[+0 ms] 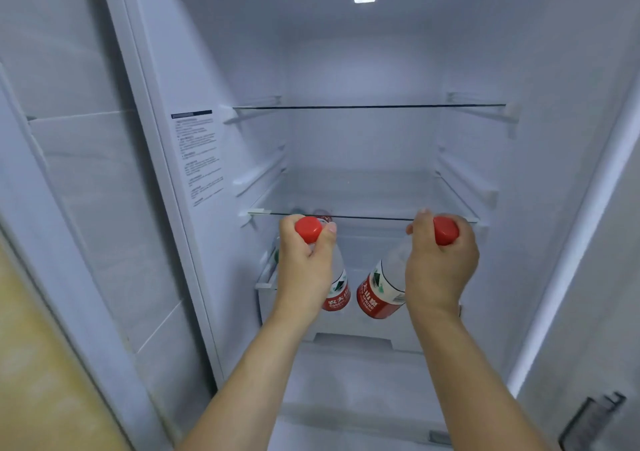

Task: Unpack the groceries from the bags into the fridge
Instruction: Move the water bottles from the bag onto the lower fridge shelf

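While necks sit gripped, both bottles point(379, 293) hang below.

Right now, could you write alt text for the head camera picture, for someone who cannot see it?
A person's left hand and right hand each grip a water bottle by its neck, the left bottle and right bottle both red-capped, held in front of an open fridge. Two glass shelves, the upper shelf and lower shelf, show above the hands.
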Action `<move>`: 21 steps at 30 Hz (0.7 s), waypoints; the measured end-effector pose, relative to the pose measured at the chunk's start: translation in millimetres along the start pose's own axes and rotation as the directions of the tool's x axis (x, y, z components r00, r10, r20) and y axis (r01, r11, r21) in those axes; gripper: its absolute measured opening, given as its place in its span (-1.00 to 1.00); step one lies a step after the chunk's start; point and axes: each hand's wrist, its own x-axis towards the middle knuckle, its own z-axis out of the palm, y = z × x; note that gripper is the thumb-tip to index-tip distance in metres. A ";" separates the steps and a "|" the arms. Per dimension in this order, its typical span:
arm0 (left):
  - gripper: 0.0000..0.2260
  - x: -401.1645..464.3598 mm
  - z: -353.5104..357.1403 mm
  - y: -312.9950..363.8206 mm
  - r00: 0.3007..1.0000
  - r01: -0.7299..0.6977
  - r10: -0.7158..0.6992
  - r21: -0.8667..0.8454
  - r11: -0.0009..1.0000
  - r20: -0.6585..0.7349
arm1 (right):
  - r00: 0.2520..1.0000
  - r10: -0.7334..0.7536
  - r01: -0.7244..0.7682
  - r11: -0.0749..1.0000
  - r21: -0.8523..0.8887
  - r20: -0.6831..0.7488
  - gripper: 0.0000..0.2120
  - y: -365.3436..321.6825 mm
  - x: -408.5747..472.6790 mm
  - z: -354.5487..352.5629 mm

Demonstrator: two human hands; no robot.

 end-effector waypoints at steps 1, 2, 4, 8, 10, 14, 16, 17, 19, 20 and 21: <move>-0.82 3.2 2.2 -4.3 1.000 -0.014 0.015 -0.001 1.000 0.006 | 1.000 -0.016 0.016 1.000 0.011 -0.023 -0.78 4.5 1.8 3.8; -0.82 5.4 4.1 -8.6 0.999 -0.034 0.034 0.007 0.999 0.015 | 0.999 -0.031 0.032 0.999 0.022 -0.040 -0.78 8.4 2.8 7.4; -0.84 7.8 7.3 -17.5 0.996 -0.087 0.086 0.024 0.996 0.039 | 0.997 -0.053 0.056 0.997 0.046 -0.063 -0.79 16.2 3.6 12.2; -0.84 15.7 12.6 -36.2 0.980 -0.188 0.186 0.017 0.982 0.072 | 0.994 -0.074 0.081 0.992 0.093 -0.076 -0.79 30.9 3.1 21.1; -0.83 20.9 14.9 -43.4 0.975 -0.213 0.213 -0.006 0.977 0.072 | 0.992 -0.099 0.107 0.990 0.098 -0.077 -0.81 37.4 4.4 25.8; -0.85 29.6 18.4 -54.3 0.954 -0.279 0.277 -0.004 0.960 0.115 | 0.992 -0.125 0.128 0.986 0.107 -0.033 -0.81 49.3 6.5 34.9; -0.84 32.8 20.1 -59.7 0.943 -0.296 0.294 -0.010 0.955 0.157 | 0.989 -0.145 0.145 0.984 0.104 -0.008 -0.82 55.3 6.0 37.5; -0.83 34.3 20.7 -63.3 0.937 -0.302 0.297 0.001 0.953 0.185 | 0.988 -0.152 0.151 0.982 0.113 0.000 -0.83 58.0 6.2 38.4; -0.82 38.2 21.3 -73.9 0.927 -0.295 0.273 0.053 0.954 0.257 | 0.988 -0.149 0.144 0.981 0.126 0.030 -0.86 63.0 7.1 39.5; -0.81 40.3 21.1 -80.1 0.922 -0.290 0.255 0.081 0.954 0.290 | 0.989 -0.140 0.133 0.983 0.127 0.049 -0.87 64.7 7.6 39.6; -0.78 42.2 21.2 -86.6 0.917 -0.290 0.244 0.109 0.951 0.317 | 0.989 -0.130 0.121 0.985 0.127 0.067 -0.87 66.3 8.2 39.8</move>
